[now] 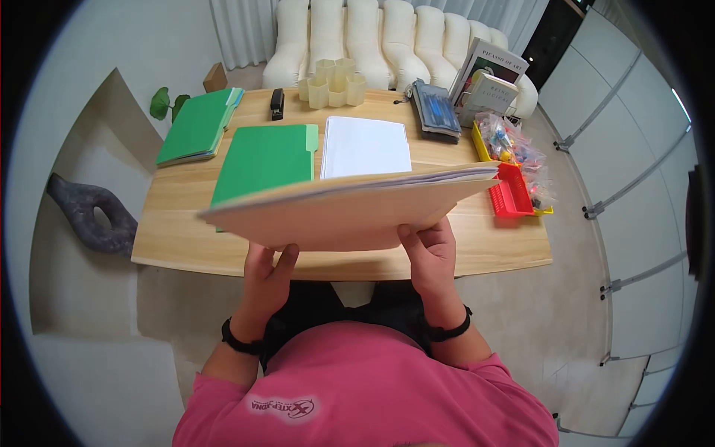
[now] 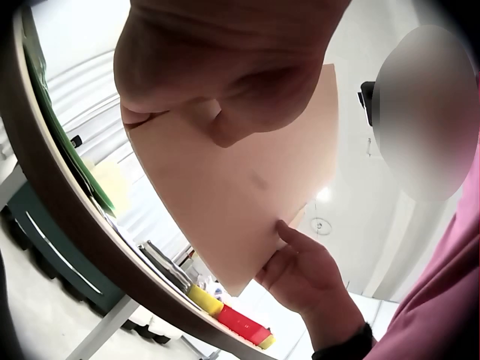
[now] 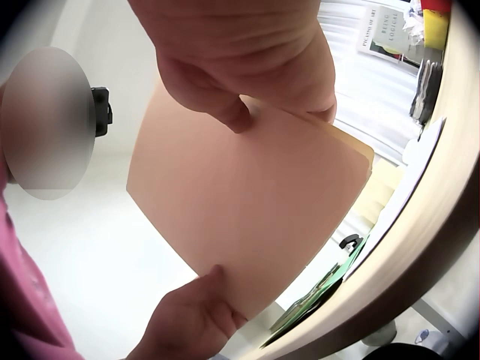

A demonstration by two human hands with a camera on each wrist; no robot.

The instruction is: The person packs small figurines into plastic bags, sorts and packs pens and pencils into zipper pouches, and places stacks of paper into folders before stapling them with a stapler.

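Observation:
A cream folder (image 1: 335, 216) with white sheets inside is held tilted above the front of the table. The left hand (image 1: 269, 276) grips its near edge left of the middle, thumb on the outer face. Farther right on that edge, the right hand (image 1: 432, 257) pinches it the same way. In the left wrist view the folder's flat face (image 2: 225, 187) spans between both hands; the right wrist view shows that face (image 3: 247, 195) too. Behind the folder lie a green folder (image 1: 264, 153) and a white paper stack (image 1: 365, 145), partly covered by it.
More green folders (image 1: 197, 127) lie at the back left, near a black stapler (image 1: 277, 104). A pale hexagonal holder (image 1: 331, 86) stands at the back. Right are a blue pen pouch (image 1: 436, 112), upright books (image 1: 488, 74), a red basket (image 1: 511, 192) and yellow baskets with bagged items.

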